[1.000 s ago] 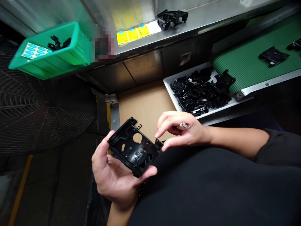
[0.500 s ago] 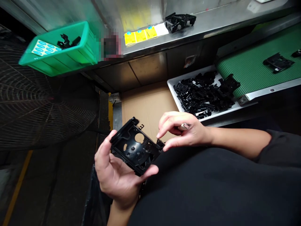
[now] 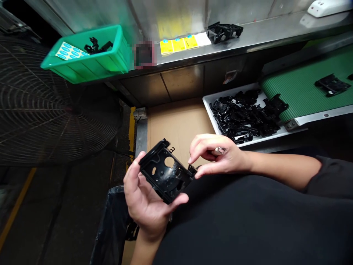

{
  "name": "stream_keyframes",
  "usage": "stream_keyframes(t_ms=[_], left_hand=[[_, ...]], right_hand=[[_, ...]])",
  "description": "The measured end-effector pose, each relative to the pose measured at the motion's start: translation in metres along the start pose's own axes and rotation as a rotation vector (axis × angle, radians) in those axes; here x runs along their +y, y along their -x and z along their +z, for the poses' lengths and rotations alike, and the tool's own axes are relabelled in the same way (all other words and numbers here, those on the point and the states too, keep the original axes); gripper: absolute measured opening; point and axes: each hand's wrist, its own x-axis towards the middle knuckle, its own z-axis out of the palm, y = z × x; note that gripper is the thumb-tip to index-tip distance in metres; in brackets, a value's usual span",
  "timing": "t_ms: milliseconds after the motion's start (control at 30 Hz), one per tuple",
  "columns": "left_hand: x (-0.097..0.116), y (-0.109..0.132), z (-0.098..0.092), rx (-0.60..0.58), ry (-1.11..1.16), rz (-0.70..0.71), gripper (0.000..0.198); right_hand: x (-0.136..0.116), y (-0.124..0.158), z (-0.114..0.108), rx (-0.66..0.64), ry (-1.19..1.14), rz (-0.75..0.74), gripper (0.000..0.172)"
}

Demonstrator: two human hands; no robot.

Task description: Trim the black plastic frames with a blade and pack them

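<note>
The black frame [image 3: 167, 181], a flat plastic part with cut-outs, is held tilted in the air over the near edge of the desk [image 3: 141, 138], clear of the cardboard sheet [image 3: 178, 116] covering it. The left hand [image 3: 150, 208] is firmly closed about it, fingers along its left edge, thumb at the lower corner. The right hand [image 3: 230, 154] is nearly closed, thumb and forefinger slightly parted about the projecting end at the frame's right corner; they appear to touch it, though the contact is too small to confirm. Compared with half a second ago, the view has swung, bringing more of a white device [image 3: 329, 7] into sight at the right end of the steel ledge [image 3: 275, 31]; frame and both grips are essentially unchanged relative to each other. Finding: the same handling continues at that corner, with no visible advance. The white tray [image 3: 213, 121], toward the desk's right edge, holds a heap of black parts [image 3: 242, 114]; one similar part [image 3: 332, 85] lies on the green belt [image 3: 298, 90].
</note>
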Motion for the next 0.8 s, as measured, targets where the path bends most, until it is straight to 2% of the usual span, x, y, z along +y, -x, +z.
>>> stream_keyframes(t_ms=[133, 200, 300, 367, 433, 533, 633, 700, 800], left_hand=[[-0.005, 0.016, -0.009, -0.017, 0.066, -0.142, 0.109], [-0.005, 0.027, -0.012, -0.059, 0.135, -0.319, 0.104], [-0.005, 0.047, -0.017, -0.118, 0.469, -0.634, 0.090], [-0.008, 0.066, -0.019, -0.056, 0.728, -0.784, 0.081], [-0.016, 0.090, -0.019, 0.058, 0.825, -0.902, 0.074], [-0.041, 0.141, -0.020, 0.227, 0.735, -1.051, 0.065], [-0.087, 0.209, -0.033, 0.402, 0.527, -1.182, 0.056], [-0.126, 0.263, -0.058, 0.493, 0.344, -1.289, 0.055], [-0.183, 0.354, -0.114, 0.576, -0.013, -1.481, 0.056]], right_hand=[[0.008, -0.005, 0.012, -0.064, -0.032, 0.023, 0.024], [0.013, -0.006, 0.020, -0.132, -0.037, 0.092, 0.025], [0.024, -0.007, 0.037, -0.264, 0.052, 0.185, 0.023], [0.034, -0.007, 0.056, -0.379, 0.131, 0.219, 0.020], [0.046, -0.006, 0.080, -0.505, 0.173, 0.250, 0.018], [0.068, 0.001, 0.128, -0.695, 0.184, 0.347, 0.017], [0.093, 0.014, 0.177, -0.775, 0.166, 0.452, 0.024], [0.110, 0.026, 0.205, -0.791, 0.163, 0.566, 0.029], [0.135, 0.045, 0.231, -0.823, 0.212, 0.801, 0.032]])
